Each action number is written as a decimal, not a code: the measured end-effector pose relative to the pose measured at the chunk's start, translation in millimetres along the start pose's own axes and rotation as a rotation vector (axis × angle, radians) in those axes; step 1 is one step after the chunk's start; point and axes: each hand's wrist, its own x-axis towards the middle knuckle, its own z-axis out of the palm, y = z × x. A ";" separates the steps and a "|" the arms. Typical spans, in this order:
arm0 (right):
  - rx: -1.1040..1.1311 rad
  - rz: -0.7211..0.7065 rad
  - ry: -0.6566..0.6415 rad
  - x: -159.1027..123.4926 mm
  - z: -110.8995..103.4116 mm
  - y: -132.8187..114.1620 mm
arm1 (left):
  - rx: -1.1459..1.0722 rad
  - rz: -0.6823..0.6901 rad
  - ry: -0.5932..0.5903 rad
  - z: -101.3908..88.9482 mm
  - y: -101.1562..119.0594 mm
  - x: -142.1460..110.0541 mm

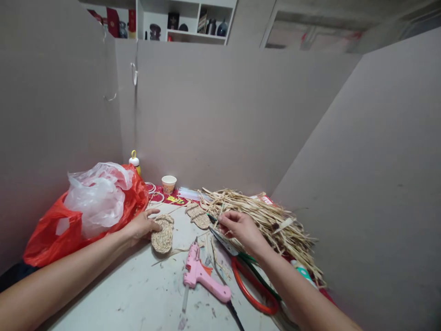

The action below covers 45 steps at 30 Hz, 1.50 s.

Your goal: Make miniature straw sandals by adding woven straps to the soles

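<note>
A small woven straw slipper (161,240) lies toward the left of the table, and my left hand (144,226) grips its left edge, one finger stretched out past it. Farther right, a second woven straw slipper (198,216) rests flat on the table. Beside its toe my right hand (239,227) is closed in a pinch, a short pale straw strip (222,209) showing at the fingertips. Beneath that hand lie scissors with red-orange handles (253,294), their metal blades pointing at the second slipper. A green handle partly shows beside them.
A pink glue gun (203,276) lies in front, its cord running to the near edge. Dry straw (262,220) is heaped at right. Red and clear plastic bags (96,202) fill the left; a paper cup (168,184) stands behind. Grey partitions (213,115) enclose the table.
</note>
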 end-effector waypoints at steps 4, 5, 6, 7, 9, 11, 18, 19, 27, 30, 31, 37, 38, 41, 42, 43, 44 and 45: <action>-0.044 -0.029 0.043 7.3 -12.6 10.7 | 0.016 0.010 -0.027 -0.8 -10.6 4.7; -0.054 -0.032 0.044 8.8 -13.5 13.5 | 0.018 0.020 -0.033 0.2 -11.5 4.8; -0.064 -0.034 0.043 10.2 -13.6 16.1 | 0.017 0.028 -0.036 1.1 -12.0 4.7; -0.075 -0.036 0.040 11.4 -12.9 18.5 | 0.015 0.033 -0.040 1.8 -12.3 4.5; -0.097 -0.041 0.029 13.0 -9.5 21.9 | 0.002 0.042 -0.046 2.8 -12.8 4.0; -0.116 -0.053 0.008 13.4 -4.1 23.2 | -0.019 0.054 -0.050 3.2 -13.8 3.9; -0.152 -0.144 -0.131 5.9 24.9 22.5 | -0.125 0.150 -0.040 6.3 -19.4 4.9; -0.160 -0.156 -0.141 4.6 29.3 22.6 | -0.136 0.166 -0.037 6.9 -19.6 4.8; -0.144 -0.237 -0.137 1.2 49.3 10.9 | -0.236 0.245 -0.096 14.0 -13.2 -4.9; -0.089 -0.208 -0.144 1.0 52.7 6.6 | -0.273 0.255 -0.146 19.9 -9.0 -10.6; -0.066 -0.191 -0.144 0.8 54.0 6.0 | -0.281 0.253 -0.162 22.4 -7.3 -12.4; 0.111 -0.088 -0.075 -2.0 60.2 7.4 | -0.272 0.208 -0.267 39.3 0.2 -16.2; 0.115 -0.087 -0.060 -2.4 60.3 8.0 | -0.274 0.200 -0.272 41.8 0.2 -15.5; 0.127 -0.102 -0.020 -3.1 59.6 10.8 | -0.326 0.185 -0.266 48.0 -2.5 -13.0; 0.132 -0.107 -0.009 -3.5 59.4 12.1 | -0.358 0.174 -0.266 49.5 -3.9 -12.7; 0.137 -0.112 0.000 -4.0 59.4 13.5 | -0.388 0.159 -0.275 50.9 -5.4 -12.9; 0.141 -0.116 0.006 -4.9 59.7 15.0 | -0.413 0.145 -0.294 52.1 -6.9 -13.5; 0.144 -0.116 0.009 -6.1 60.4 16.5 | -0.431 0.135 -0.321 53.1 -8.2 -14.6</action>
